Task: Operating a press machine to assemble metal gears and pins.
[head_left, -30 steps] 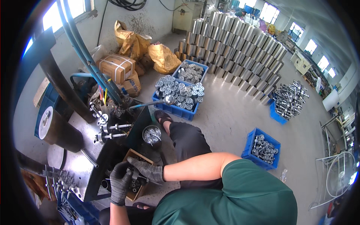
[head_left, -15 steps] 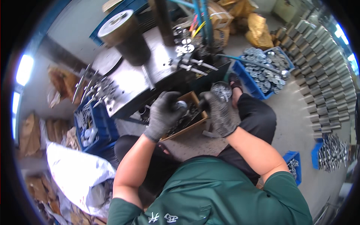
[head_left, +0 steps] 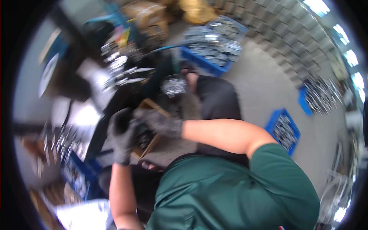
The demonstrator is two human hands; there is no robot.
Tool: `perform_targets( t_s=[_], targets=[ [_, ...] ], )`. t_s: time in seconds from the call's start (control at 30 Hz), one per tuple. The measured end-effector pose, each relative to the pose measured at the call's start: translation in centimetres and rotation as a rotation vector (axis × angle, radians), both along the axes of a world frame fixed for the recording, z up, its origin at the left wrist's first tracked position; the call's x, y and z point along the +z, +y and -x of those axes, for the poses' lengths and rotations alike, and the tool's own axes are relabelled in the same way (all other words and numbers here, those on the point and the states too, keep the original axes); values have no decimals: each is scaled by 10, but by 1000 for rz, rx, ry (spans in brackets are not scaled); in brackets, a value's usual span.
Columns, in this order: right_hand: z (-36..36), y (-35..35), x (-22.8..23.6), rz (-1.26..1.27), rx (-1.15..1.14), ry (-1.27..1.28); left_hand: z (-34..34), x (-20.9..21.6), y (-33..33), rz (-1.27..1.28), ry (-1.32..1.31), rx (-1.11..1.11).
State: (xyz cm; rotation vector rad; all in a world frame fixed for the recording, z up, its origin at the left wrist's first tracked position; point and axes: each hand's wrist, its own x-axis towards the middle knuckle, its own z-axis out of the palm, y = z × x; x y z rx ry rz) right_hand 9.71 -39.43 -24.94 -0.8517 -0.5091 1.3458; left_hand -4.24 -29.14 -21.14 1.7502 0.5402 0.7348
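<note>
Motion blurs much of the view. My left hand (head_left: 122,134), in a dark grey glove, is raised beside the bench with its fingers curled. Whatever it grips is too smeared to name. My gloved right hand (head_left: 163,122) reaches across to it, its fingertips close to or touching the left hand; blur hides how they are bent. Below both hands stands an open cardboard box (head_left: 154,145) with dark metal parts inside, partly covered by the hands. A round container of shiny small parts (head_left: 173,86) is just beyond my right hand.
At left is a metal-topped bench (head_left: 87,115) carrying a thick cylinder (head_left: 73,86) and metal fittings. Blue bins of metal parts stand beyond my knee (head_left: 209,68) and at right (head_left: 293,145). Metal tubes (head_left: 276,34) are stacked at the far right. A white bag (head_left: 84,214) lies lower left.
The view has swung to the right, so the bench and box appear farther left. My right hand has come across to my left. The shiny round metal piece in my left hand no longer shows.
</note>
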Motion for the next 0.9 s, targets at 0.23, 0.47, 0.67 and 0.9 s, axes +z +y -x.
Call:
perform_targets(
  t_s=[0.23,0.47,0.67,0.9],
  targets=[
    [-44,-39,78,-27,-45,-121,2,-20,13,-98,43,-30],
    [-122,-139,141,-417,-567,-126,-6,-51,17,-52,193,-111],
    [-193,-249,65,-166,-1073,37,4,-69,16,-160,280,-224],
    [-203,-386,-190,304,-1230,725,20,-79,22,-227,402,-228]
  ],
)
